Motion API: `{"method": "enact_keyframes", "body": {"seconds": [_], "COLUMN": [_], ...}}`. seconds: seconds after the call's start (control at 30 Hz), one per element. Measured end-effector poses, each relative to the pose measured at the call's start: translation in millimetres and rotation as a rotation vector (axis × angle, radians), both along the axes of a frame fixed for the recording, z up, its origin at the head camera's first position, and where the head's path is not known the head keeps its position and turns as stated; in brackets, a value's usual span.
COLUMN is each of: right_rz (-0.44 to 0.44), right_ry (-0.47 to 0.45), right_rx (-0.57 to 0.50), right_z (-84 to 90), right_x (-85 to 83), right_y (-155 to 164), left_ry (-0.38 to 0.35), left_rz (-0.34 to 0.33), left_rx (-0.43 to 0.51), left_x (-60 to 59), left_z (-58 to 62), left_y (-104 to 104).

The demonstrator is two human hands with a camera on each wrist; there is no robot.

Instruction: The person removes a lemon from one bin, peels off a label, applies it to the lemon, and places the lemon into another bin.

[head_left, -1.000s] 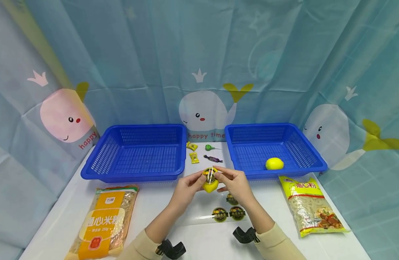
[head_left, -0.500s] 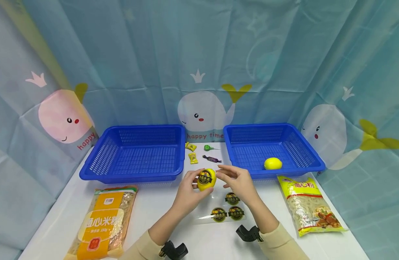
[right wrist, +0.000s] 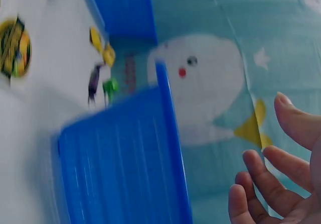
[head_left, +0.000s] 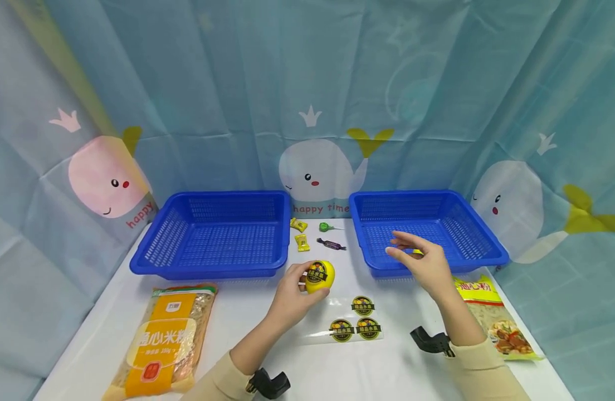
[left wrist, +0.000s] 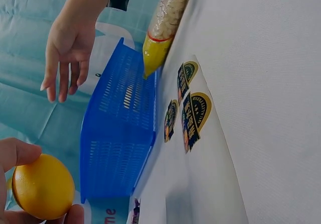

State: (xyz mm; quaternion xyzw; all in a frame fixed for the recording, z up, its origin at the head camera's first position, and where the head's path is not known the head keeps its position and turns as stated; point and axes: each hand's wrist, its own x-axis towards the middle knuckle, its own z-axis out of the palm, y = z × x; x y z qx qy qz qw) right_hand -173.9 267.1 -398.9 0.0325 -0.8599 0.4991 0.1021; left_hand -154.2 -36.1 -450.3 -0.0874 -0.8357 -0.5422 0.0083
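My left hand (head_left: 293,295) grips a yellow lemon (head_left: 327,283) over the middle of the table, thumb on the near side. A round black-and-gold sticker (head_left: 317,272) faces up on the fruit. In the left wrist view the same lemon (left wrist: 47,189) shows a plain side. My right hand (head_left: 428,267) hovers over the near rim of the right blue basket (head_left: 382,262), fingers loosely bent with nothing between them. Behind that hand a second lemon (head_left: 418,252) lies in the basket, mostly hidden. Below the hands a clear sheet (head_left: 312,333) with 3 like stickers (head_left: 369,328) lies flat.
A left blue basket (head_left: 212,273) stands at the back. Between the baskets lie two yellow-wrapped candies (head_left: 302,243), a green lollipop (head_left: 325,226) and a purple-wrapped candy (head_left: 331,244). Pasta bags flank the front: an orange one (head_left: 162,340) left, a yellow one (head_left: 503,328) right, partly behind my right arm.
My right hand has left the lemon and moved right, over the right basket. My left hand still holds the lemon, turned so that its sticker faces up.
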Motion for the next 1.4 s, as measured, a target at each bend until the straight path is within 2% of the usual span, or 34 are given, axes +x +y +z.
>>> {"method": "enact_keyframes", "body": {"seconds": [0.37,0.57,0.8,0.93,1.07,1.23,1.4], "right_rz": [-0.153,-0.248,-0.333,-0.32,-0.265,-0.25,-0.242], "right_ry": [-0.062,-0.136,-0.237,-0.322,-0.414,-0.438,-0.442], "right_rx": [0.108,0.156,0.124,0.15,0.173,0.186,0.195], "right_z": [10.2,0.6,-14.1,-20.9,-25.6,-27.0,-27.4], "right_x": [2.8,-4.8,-7.0,-5.7,-4.4,-4.7,-6.7], "right_y": [88.3,142.6,181.3,190.8,195.4,196.6,196.4], "left_ry": [-0.034,-0.028,-0.027,-0.032,-0.033,0.0,0.05], "left_rz": [-0.004,-0.007,-0.018,-0.03,-0.053,-0.093,-0.119], "left_rx": [-0.024,-0.028,-0.035,-0.025,-0.027,-0.051,-0.053], "left_x": [2.0,1.2,0.4,-2.5,-9.1,-23.0,-36.4], "left_z": [8.0,9.7,9.7,9.4,9.1,8.3,14.6], "left_y": [-1.5,-1.3,2.4,8.1,18.0,36.4,59.6]}}
